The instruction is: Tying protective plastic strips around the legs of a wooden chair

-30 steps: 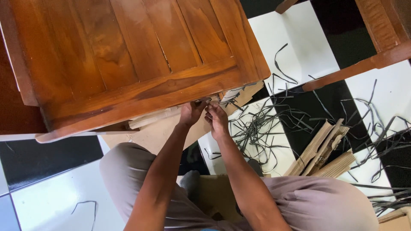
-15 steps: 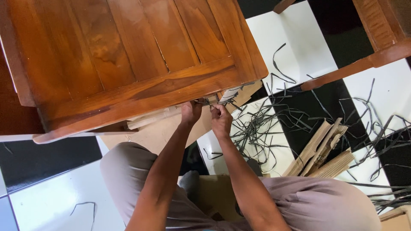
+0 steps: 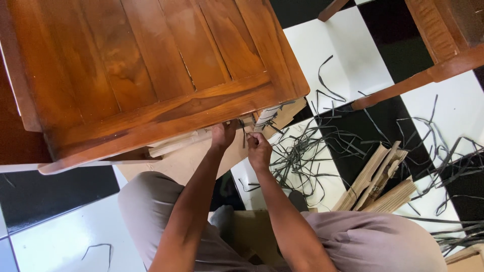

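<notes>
A brown wooden table (image 3: 151, 75) with slatted top fills the upper left. Both my hands reach under its near edge. My left hand (image 3: 223, 135) is closed right below the table rim, its fingertips hidden by the wood. My right hand (image 3: 259, 148) sits beside it, fingers pinched on a thin dark strip (image 3: 244, 132) that runs up to the table's underside. A piece of tan cardboard (image 3: 191, 156) lies under the table edge behind my hands. What my left hand grips is hidden.
Many thin dark strips (image 3: 312, 151) litter the black and white tiled floor (image 3: 343, 60). A bundle of light wooden slats (image 3: 378, 181) lies at the right. Another wooden furniture frame (image 3: 433, 70) stands upper right. My knees in grey trousers (image 3: 383, 242) fill the bottom.
My hands have shifted slightly under the table edge; the right hand has dropped a little below the left and drawn the strip down.
</notes>
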